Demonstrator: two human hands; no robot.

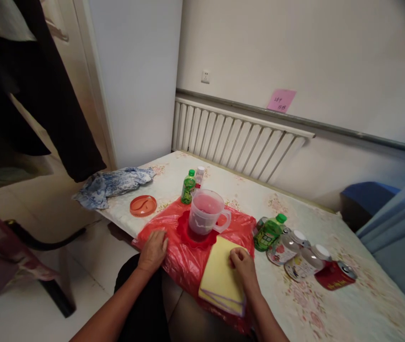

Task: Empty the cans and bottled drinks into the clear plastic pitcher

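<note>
A red plastic bag [184, 266] is spread over the near edge of the table. My left hand [154, 249] lies on the bag's left part with fingers stretched out, holding nothing. On the bag stands a clear measuring jug [206, 213] with its handle to the right, set in a red scalloped dish [184, 232]. To the front right of the jug is a folded yellow cloth [220, 273] with a purple-stitched edge. My right hand [242, 266] rests at the cloth's right side, fingers curled and pinched on it.
Behind the jug stands a green-capped bottle [188, 187] beside a small clear bottle [199, 175]. An orange round lid [143, 205] and a blue-white crumpled cloth [117, 185] lie left. Several bottles, including a green one [269, 232], and a red can [335, 275] stand right.
</note>
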